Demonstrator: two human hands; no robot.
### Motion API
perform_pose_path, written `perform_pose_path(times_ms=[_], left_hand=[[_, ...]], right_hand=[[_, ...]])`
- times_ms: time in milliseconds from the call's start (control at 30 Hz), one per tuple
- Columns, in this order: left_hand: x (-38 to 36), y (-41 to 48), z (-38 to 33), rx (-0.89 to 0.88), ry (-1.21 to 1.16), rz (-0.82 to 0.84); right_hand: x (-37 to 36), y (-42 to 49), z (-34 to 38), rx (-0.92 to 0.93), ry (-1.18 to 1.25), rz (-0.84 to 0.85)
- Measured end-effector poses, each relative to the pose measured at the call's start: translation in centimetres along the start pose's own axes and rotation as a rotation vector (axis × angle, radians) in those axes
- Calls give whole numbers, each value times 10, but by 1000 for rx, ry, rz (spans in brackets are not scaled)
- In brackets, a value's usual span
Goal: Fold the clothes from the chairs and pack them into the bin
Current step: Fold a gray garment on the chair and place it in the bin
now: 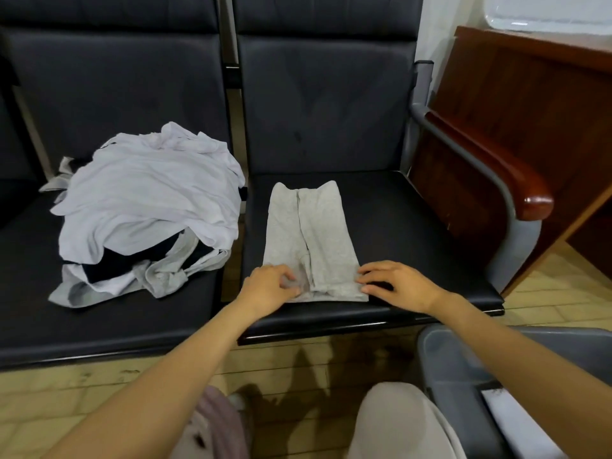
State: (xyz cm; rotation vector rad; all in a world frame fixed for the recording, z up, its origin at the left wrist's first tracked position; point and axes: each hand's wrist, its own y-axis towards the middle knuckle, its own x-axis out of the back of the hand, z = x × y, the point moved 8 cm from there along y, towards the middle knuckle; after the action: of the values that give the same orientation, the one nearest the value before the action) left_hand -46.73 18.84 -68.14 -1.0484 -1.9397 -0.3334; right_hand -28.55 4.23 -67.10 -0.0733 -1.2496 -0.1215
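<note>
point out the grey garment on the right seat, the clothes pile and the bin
grey garment [311,236], head view, middle of the flat fabric
clothes pile [149,200], head view, white top layer
bin [443,362], head view, grey inner wall

no readable text, labels or numbers (anywhere visible).
</note>
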Motion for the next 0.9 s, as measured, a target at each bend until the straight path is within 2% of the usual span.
perform_pose_path(times_ms=[133, 267, 433, 500, 567, 633, 767, 900], left_hand=[[6, -7, 10, -141, 95, 88], [16, -16, 10, -264, 202, -7], [15, -22, 4, -295, 345, -106], [18, -23, -1, -290, 321, -147], [29, -26, -5, -273, 172, -233], [45, -30, -4, -205, -100, -283], [62, -38, -18, -222, -535, -162], [72, -29, -24, -198, -717, -179]], right_hand=[[4, -4, 22, 71, -48, -8], [-11, -5, 33, 95, -114, 55], [-7, -9, 21, -19, -210, 34], [-4, -9, 21, -97, -167, 9], [5, -11, 23, -168, -41, -58], [18, -15, 28, -173, 115, -123], [49, -18, 44, -101, 294, -125], [77, 2, 56, -52, 352, -123]])
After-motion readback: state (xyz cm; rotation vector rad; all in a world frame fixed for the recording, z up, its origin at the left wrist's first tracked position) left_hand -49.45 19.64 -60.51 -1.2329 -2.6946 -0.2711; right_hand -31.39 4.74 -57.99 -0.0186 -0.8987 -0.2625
